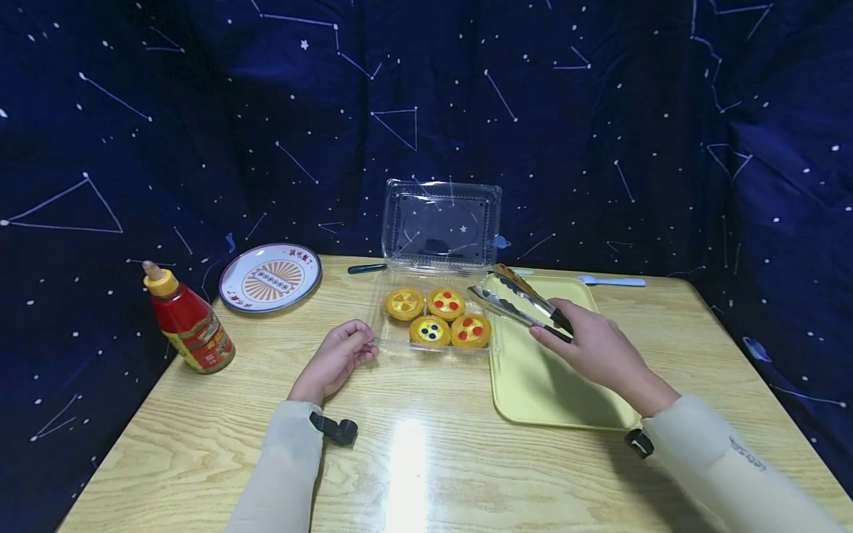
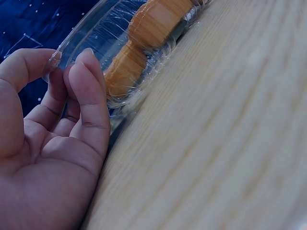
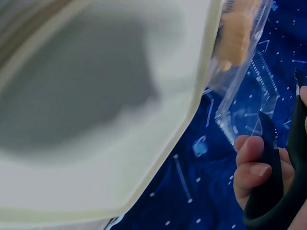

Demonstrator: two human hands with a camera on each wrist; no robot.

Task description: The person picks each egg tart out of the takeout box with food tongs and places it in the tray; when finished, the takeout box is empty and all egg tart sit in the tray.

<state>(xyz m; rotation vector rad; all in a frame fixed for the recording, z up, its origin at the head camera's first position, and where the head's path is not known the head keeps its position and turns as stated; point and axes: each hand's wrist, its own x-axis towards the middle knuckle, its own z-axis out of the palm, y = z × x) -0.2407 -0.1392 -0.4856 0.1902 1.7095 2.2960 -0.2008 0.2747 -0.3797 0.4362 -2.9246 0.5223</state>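
Note:
In the head view a clear plastic clamshell box stands with its lid raised. Several egg tarts lie in it, topped with red, blue or orange pieces. My left hand pinches the box's near left corner; the left wrist view shows thumb and fingers at the clear rim. My right hand grips metal tongs by their black handles. The tongs' tips are parted and hold nothing, above the box's right edge and the yellow tray. Black handles show between the fingers in the right wrist view.
At the left stand a red sauce bottle with a yellow cap and a patterned white plate. A dark-handled utensil lies left of the lid. Behind the tray is a light blue fork. A starry dark curtain hangs behind the table.

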